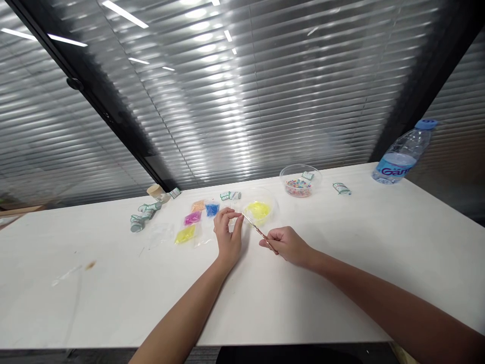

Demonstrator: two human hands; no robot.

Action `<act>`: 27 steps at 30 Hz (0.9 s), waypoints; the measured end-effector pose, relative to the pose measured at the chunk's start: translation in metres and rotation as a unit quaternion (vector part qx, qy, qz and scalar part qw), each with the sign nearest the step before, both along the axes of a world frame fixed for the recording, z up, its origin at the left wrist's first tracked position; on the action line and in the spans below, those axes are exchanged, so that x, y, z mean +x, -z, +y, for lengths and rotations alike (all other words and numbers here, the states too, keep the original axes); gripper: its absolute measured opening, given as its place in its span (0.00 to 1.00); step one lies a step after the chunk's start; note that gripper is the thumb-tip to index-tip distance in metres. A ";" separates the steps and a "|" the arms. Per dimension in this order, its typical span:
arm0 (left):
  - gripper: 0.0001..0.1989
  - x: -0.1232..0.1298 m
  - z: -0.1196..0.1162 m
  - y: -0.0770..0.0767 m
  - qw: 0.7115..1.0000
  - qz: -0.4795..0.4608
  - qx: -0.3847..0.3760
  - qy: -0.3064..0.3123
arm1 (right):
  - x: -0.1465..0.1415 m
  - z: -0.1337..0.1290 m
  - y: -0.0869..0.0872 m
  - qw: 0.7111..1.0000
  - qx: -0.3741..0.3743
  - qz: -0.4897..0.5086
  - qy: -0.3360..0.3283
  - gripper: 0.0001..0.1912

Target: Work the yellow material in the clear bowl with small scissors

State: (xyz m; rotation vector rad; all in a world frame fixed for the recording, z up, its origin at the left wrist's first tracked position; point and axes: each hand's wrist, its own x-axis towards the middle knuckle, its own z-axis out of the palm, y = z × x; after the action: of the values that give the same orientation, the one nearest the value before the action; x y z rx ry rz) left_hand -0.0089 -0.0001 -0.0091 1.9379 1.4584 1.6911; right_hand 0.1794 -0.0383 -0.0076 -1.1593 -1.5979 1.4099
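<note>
My right hand [286,243] rests on the white table [359,263] and pinches a thin needle-like stick [254,227] that points up and left. My left hand [227,235] rests beside it, with thumb and fingers pinched at the stick's far tip; whether a bead is between them is too small to tell. Just beyond the tip stands a clear shallow dish of yellow beads [258,210]. Small bags of beads lie to the left: yellow [185,234], pink [192,218], blue [212,209] and orange [197,205].
A clear bowl of mixed coloured beads [299,186] stands further back right. Small spools of thread [142,216] lie at the left, another [341,188] right of the bowl. A water bottle [403,154] lies at the far right. Window blinds rise behind the table.
</note>
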 end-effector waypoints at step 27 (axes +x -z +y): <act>0.05 0.001 0.001 0.000 1.000 -0.004 -0.016 0.015 | -0.002 -0.005 -0.003 0.998 0.045 -0.046 -0.005 0.26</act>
State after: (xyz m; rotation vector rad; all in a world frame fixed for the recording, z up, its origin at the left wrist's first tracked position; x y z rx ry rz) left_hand -0.0079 0.0005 -0.0095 1.9245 1.4380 1.6523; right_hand 0.1777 -0.0435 -0.0047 -1.1806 -1.7147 1.2930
